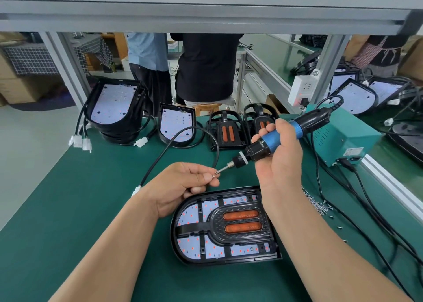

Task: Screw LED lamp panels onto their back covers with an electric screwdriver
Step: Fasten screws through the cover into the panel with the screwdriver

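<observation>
I see the flat black lamp panel with two orange strips (225,226) on the green table mat (80,210). The pile of tiny silver screws (317,202) lies at its three o'clock, the teal metal power box (341,137) at two o'clock behind.

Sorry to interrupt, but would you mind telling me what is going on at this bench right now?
A person is assembling LED lamps. The right hand holds the electric screwdriver tilted above the bench, while the left hand sets a small screw against its bit. The lamp assembly being worked on lies flat on the green mat just below. Loose screws lie to its right, and more lamp units wait along the back edge.
</observation>
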Action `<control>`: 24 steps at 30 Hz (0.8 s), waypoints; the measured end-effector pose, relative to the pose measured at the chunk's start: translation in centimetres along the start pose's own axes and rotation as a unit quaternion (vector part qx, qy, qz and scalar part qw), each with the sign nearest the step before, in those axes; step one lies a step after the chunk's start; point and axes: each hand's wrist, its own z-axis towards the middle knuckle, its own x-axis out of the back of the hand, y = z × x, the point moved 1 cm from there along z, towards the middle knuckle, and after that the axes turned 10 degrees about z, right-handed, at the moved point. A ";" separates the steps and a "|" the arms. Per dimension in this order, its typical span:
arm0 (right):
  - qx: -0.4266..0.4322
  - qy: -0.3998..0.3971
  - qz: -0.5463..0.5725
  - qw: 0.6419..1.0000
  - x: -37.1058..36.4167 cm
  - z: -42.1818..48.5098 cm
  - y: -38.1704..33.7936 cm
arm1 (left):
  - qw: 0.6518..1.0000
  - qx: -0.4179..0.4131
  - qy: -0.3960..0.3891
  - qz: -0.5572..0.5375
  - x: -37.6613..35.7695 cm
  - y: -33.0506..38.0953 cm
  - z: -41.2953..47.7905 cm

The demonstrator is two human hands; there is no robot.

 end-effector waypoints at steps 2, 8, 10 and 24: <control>0.002 -0.008 -0.003 1.000 -0.1 -0.1 0.0 | 1.000 0.002 0.003 0.001 0.0 0.0 0.0; 0.001 -0.019 -0.002 1.000 -0.2 -0.2 -0.1 | 1.000 0.006 0.008 -0.025 0.1 0.1 0.0; 0.002 -0.023 -0.008 1.000 -0.1 -0.2 0.0 | 0.999 0.007 0.010 -0.033 0.1 0.2 0.0; 0.011 -0.049 -0.017 0.999 -0.2 -0.5 -0.1 | 0.999 0.011 0.024 -0.025 -0.2 0.3 -0.3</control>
